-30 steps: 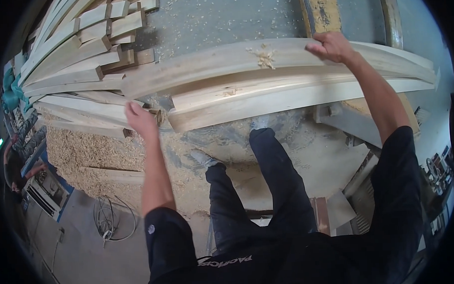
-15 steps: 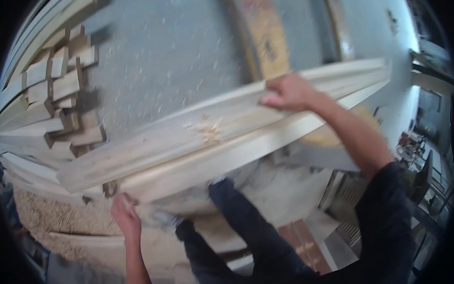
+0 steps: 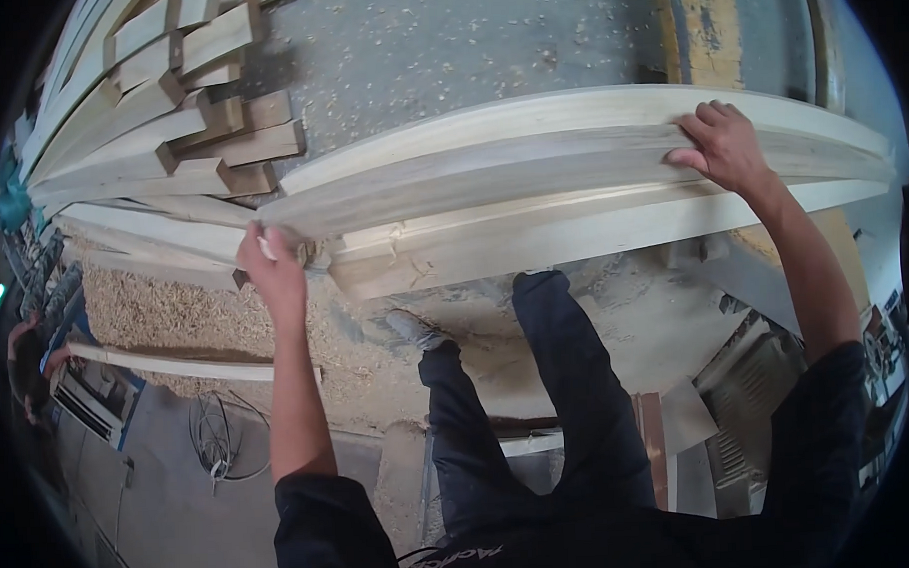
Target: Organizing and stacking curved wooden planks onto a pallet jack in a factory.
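Before me several long, pale wooden boards lie side by side, bending across the view. The greyish middle board (image 3: 471, 178) has its left end at my left hand (image 3: 274, 268), whose fingers are closed around that end corner. Farther right, my right hand (image 3: 722, 146) rests on the same board, fingers curled over it and thumb stretched along the face. Nearest my legs is a lighter board (image 3: 533, 236) with a few curled shavings near its left end. Behind the grey one runs another pale board (image 3: 529, 109). The undersides of both hands are hidden.
Stacked timber pieces (image 3: 204, 122) fill the upper left. A heap of wood shavings (image 3: 165, 309) lies below them, with a long strip (image 3: 177, 366) over it and another person's hand (image 3: 55, 360) at its end. A yellow beam (image 3: 704, 30) stands beyond the boards; a coiled cable (image 3: 215, 448) lies lower left.
The view has swung, so boards and hands sit differently in it. My left hand has come up onto the grey board's end. The clump of shavings on top of the boards is gone.
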Demonstrator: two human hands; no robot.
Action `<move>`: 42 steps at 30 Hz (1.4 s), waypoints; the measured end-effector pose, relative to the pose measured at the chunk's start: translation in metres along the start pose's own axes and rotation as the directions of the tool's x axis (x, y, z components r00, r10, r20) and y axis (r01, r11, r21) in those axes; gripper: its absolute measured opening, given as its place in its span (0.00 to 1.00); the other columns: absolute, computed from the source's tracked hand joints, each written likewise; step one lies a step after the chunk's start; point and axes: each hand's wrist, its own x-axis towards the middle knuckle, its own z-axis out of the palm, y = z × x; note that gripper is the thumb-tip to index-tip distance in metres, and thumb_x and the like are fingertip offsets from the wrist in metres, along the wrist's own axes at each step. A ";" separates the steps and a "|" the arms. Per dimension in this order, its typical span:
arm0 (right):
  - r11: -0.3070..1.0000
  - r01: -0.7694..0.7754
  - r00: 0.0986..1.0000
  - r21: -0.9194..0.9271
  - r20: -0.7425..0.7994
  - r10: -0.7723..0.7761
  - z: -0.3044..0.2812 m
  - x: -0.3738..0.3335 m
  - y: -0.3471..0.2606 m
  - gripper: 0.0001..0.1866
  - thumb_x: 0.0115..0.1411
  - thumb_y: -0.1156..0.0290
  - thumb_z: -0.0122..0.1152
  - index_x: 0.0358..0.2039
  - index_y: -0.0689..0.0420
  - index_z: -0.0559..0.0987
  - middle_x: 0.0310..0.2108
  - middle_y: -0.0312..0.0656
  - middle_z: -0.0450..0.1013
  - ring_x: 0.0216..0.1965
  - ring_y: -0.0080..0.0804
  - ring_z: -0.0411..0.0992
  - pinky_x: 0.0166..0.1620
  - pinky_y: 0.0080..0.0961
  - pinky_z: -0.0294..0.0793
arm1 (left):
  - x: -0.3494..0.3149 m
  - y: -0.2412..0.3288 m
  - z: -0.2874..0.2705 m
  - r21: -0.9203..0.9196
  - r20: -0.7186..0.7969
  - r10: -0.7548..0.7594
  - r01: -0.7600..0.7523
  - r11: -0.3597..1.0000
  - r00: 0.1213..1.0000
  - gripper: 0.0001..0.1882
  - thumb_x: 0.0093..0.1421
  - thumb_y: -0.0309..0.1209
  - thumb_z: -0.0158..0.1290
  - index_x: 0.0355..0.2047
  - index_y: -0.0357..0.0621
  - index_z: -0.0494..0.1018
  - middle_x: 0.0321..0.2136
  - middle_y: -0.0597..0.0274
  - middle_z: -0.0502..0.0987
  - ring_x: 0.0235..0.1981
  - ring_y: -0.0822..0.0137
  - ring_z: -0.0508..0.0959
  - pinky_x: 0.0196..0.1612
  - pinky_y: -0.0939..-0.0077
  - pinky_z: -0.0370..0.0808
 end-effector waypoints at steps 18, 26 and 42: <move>0.904 -0.411 0.899 0.112 -0.111 0.423 0.039 -0.069 0.004 0.24 0.64 0.61 0.62 0.58 0.56 0.73 0.57 0.52 0.71 0.60 0.52 0.68 0.60 0.46 0.68 | -0.047 0.003 0.034 -0.292 0.190 -0.158 0.209 0.933 0.969 0.28 0.67 0.37 0.49 0.61 0.29 0.65 0.52 0.30 0.74 0.54 0.37 0.75 0.57 0.55 0.71; 0.867 -0.487 0.873 0.104 0.086 0.480 0.047 -0.071 0.035 0.25 0.62 0.60 0.64 0.57 0.57 0.73 0.54 0.52 0.73 0.56 0.54 0.71 0.58 0.42 0.71 | -0.075 0.014 0.058 -0.147 0.103 -0.070 0.084 0.986 0.992 0.29 0.63 0.33 0.51 0.61 0.29 0.64 0.56 0.29 0.71 0.59 0.36 0.69 0.61 0.51 0.66; 0.831 -0.406 0.913 0.380 0.219 0.345 0.145 -0.226 -0.270 0.32 0.68 0.58 0.57 0.64 0.68 0.67 0.65 0.60 0.65 0.66 0.54 0.63 0.68 0.36 0.58 | -0.434 -0.361 -0.106 0.101 0.446 -0.778 0.839 0.534 0.442 0.35 0.63 0.44 0.55 0.60 0.25 0.65 0.56 0.31 0.72 0.60 0.39 0.71 0.64 0.56 0.68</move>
